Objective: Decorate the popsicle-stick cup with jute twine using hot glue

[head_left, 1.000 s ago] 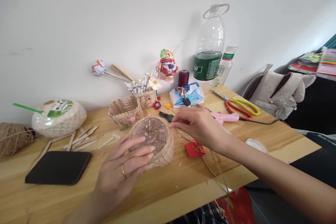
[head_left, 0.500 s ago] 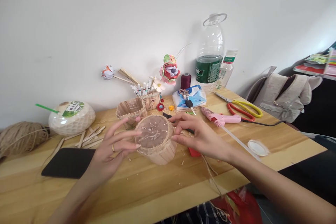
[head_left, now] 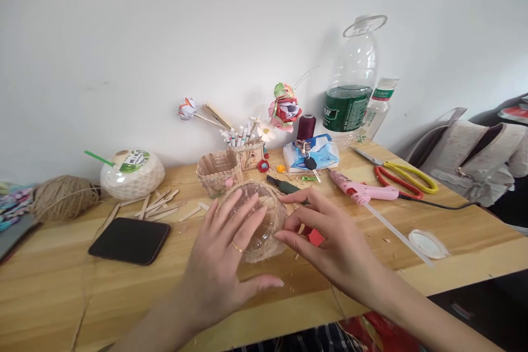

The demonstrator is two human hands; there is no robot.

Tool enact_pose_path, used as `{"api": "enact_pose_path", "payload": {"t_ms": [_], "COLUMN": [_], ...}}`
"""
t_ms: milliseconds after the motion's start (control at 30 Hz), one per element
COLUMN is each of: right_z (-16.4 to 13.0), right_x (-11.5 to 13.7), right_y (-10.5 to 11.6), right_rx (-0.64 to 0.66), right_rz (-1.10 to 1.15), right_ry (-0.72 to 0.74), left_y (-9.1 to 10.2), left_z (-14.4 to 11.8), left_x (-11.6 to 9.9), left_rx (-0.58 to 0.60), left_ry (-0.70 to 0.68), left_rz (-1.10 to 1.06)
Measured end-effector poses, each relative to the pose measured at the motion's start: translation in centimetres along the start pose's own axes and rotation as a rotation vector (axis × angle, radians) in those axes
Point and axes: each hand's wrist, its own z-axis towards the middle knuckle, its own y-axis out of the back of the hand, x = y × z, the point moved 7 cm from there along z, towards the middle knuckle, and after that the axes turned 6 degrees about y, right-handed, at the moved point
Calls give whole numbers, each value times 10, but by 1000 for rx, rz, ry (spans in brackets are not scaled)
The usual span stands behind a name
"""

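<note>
A clear plastic bowl wrapped with wooden sticks [head_left: 266, 228] stands on the wooden table [head_left: 371, 247], mouth facing me. My left hand [head_left: 225, 256], with a ring on one finger, spreads over the bowl's near left side and touches it. My right hand [head_left: 330, 239] touches the bowl's right side with its fingertips. A red paper piece [head_left: 315, 236] lies just under my right hand's fingers. Behind the bowl stands a second stick-covered cup [head_left: 218, 170].
A black phone [head_left: 130, 240], loose wooden sticks [head_left: 159, 206], a twine ball [head_left: 61, 198] and a coconut with a green straw [head_left: 132, 173] lie left. A pink glue gun [head_left: 365, 192], scissors [head_left: 402, 176], a white lid [head_left: 429, 243], tissues [head_left: 313, 151], bottles [head_left: 352, 88] and paper flowers [head_left: 284, 110] lie behind and right.
The bowl has been turned from bottom-up toward me to standing with its opening toward me. Both hands have closed in around it. The view has shifted left.
</note>
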Motion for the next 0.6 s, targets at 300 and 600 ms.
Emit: {"api": "enact_pose_path", "payload": {"t_ms": [300,600], "right_z": [5,0], "right_x": [-1,-6], "right_y": [1,-6], "right_rx": [2,-44], "right_rz": [8,104], "right_ry": [35,24], "left_y": [-10,-8], "left_z": [12,13], "left_x": [9,14], "left_rx": [128,290], "left_ry": [141,88], "left_rz": [-92,-153]}}
